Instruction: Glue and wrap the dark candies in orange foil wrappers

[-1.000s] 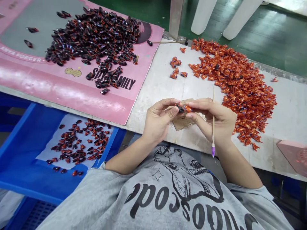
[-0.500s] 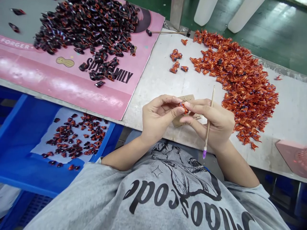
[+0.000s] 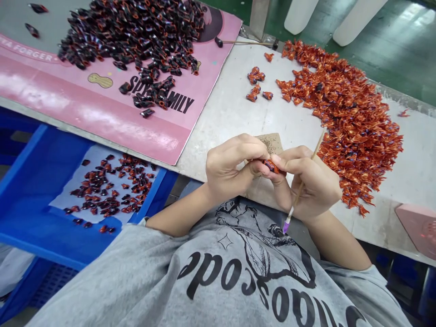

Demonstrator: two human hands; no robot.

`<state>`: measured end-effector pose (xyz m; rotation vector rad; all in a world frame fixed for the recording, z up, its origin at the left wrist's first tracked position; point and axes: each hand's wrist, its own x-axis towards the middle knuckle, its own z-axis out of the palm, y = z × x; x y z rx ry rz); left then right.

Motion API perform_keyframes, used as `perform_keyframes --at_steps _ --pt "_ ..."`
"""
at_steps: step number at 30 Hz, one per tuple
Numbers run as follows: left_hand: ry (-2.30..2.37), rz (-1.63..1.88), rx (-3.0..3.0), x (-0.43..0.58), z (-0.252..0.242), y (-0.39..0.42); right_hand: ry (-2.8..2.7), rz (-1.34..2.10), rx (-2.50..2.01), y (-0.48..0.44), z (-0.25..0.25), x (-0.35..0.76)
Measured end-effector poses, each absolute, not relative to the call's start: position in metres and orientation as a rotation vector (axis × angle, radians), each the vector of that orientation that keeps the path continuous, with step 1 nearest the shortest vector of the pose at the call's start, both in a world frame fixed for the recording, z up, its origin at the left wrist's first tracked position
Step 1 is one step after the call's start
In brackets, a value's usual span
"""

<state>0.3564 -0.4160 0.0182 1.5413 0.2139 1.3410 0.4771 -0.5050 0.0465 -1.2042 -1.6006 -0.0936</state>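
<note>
My left hand (image 3: 233, 165) and my right hand (image 3: 309, 184) meet above the table's front edge. Both pinch a small glossy orange-and-dark part (image 3: 271, 166), much of it hidden by fingertips. Across my right hand's fingers also lies a thin wooden stick (image 3: 319, 144) with a purple tip, pointing down toward my shirt. Under the hands sits a brown, speckled block (image 3: 273, 141), partly covered. On the right, a big heap of orange parts (image 3: 357, 118) spreads over the white tabletop (image 3: 231, 104).
Black-and-orange pieces (image 3: 136, 36) are piled on a pink printed mat (image 3: 146, 141) at the left. A blue drawer (image 3: 34, 195) below holds paper with scattered dark-and-orange pieces (image 3: 102, 186). A dark-ended stick (image 3: 247, 43) lies at the back. A pink box (image 3: 413, 227) stands far right.
The two hands have closed in tighter around the small part, and it has turned. The stick in my right hand has tilted further, its upper end swinging right. The view has shifted slightly.
</note>
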Motion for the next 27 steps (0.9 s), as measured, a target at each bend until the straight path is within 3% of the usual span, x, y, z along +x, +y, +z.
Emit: perform_keyframes --at_steps 6,17,27 --pt "0.238 1.380 1.538 0.358 0.020 -0.418 -1.569 0.003 -1.165 -0.505 0.046 0.479" --pt "0.359 0.702 0.711 0.372 0.025 -0.443 -1.545 -0.055 -1.345 -0.509 0.053 0.483" --pt "0.324 0.620 0.726 0.376 0.020 -0.442 -1.585 -0.166 -1.385 -0.513 0.058 0.482"
